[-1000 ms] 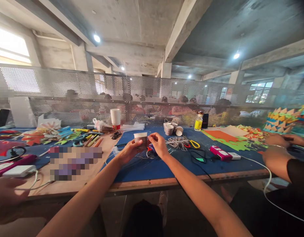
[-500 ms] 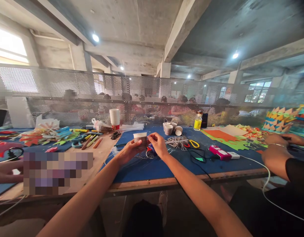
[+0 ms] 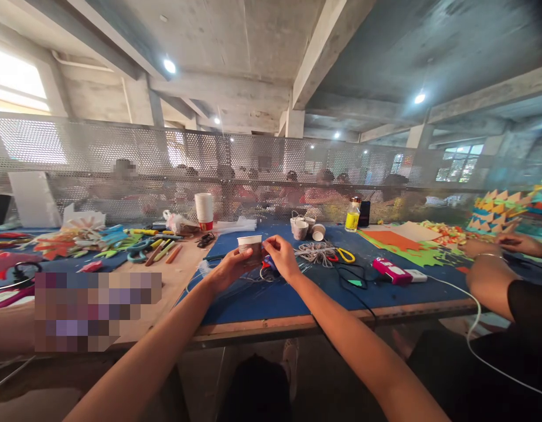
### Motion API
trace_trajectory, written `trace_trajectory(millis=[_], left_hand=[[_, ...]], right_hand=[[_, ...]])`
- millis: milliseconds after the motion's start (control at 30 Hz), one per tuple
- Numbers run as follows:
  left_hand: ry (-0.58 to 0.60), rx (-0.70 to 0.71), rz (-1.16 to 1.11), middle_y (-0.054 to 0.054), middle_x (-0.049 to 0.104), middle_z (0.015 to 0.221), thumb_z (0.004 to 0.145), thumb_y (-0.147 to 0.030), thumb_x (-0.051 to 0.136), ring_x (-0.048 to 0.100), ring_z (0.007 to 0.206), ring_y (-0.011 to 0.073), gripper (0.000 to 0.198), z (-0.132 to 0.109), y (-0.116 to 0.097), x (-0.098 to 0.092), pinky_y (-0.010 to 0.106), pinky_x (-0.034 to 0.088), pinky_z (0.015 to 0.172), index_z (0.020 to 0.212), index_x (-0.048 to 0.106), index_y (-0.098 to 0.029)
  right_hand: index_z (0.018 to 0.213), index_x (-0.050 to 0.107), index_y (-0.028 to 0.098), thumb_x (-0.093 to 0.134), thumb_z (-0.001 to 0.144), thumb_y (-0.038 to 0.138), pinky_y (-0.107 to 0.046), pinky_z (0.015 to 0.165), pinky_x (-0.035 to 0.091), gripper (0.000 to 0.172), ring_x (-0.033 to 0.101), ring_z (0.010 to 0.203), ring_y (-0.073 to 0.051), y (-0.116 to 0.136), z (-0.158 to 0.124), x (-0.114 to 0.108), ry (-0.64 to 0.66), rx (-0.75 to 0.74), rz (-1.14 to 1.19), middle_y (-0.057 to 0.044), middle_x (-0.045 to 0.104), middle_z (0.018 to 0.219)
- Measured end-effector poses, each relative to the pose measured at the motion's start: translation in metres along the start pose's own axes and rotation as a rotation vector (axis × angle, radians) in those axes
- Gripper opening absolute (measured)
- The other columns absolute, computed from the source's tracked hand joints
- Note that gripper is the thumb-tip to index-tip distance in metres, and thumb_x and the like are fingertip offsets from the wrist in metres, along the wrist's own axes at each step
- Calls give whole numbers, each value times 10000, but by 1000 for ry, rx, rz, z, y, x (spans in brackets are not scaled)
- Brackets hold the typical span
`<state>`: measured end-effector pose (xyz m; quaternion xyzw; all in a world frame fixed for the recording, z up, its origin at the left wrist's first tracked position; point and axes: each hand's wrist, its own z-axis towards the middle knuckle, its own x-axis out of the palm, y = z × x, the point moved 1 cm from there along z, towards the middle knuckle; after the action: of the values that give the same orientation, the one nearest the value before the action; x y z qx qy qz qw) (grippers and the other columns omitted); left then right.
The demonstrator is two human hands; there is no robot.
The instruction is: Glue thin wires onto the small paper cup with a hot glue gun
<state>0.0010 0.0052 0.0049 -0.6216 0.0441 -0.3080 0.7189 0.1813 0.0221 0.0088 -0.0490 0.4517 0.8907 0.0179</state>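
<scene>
My left hand [image 3: 231, 268] is wrapped round a small paper cup [image 3: 249, 241] with a white rim and a brownish-grey side, held upright above the blue mat [image 3: 253, 308]. Close to the cup's right side, my right hand [image 3: 281, 257] is closed in a pinch. Whatever lies between its fingertips is too small to make out. Behind and below the hands, something red and blue is partly hidden. Just right of my right hand, a loose bundle of grey cord [image 3: 314, 253] lies beside scissors with a yellow handle [image 3: 346, 255].
Several small cups [image 3: 300, 229] stand behind the cord, one on its side [image 3: 318, 232]. A stack of paper cups [image 3: 204, 210], a yellow-labelled bottle [image 3: 352, 215] and a pink power strip [image 3: 391, 272] are on the table. Co-workers' arms reach in from both sides, the right one [image 3: 490, 278] near coloured paper.
My hands and the cup stay almost in place. At the left, a co-worker's arm has shifted; the right co-worker's hands have moved slightly.
</scene>
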Motion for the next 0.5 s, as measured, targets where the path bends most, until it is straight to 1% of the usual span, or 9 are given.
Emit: trace_trajectory(millis=[267, 500], left_hand=[[9, 6, -18, 187, 703, 1318, 843, -317, 766, 659, 1208, 320, 457, 2, 3, -3, 427, 449, 1072, 1252, 721, -119], [25, 9, -23, 191, 714, 1295, 859, -316, 752, 659, 1210, 312, 445, 1, 2, -2, 413, 454, 1069, 1254, 721, -114]], right_hand=[[862, 610, 233, 622, 867, 478, -302, 750, 542, 245, 700, 755, -198, -3, 1, 0, 4, 7, -19, -15, 711, 795], [838, 610, 229, 635, 849, 458, -301, 732, 539, 230, 688, 733, -196, 1, 1, 0, 0, 5, 6, -15, 702, 776]])
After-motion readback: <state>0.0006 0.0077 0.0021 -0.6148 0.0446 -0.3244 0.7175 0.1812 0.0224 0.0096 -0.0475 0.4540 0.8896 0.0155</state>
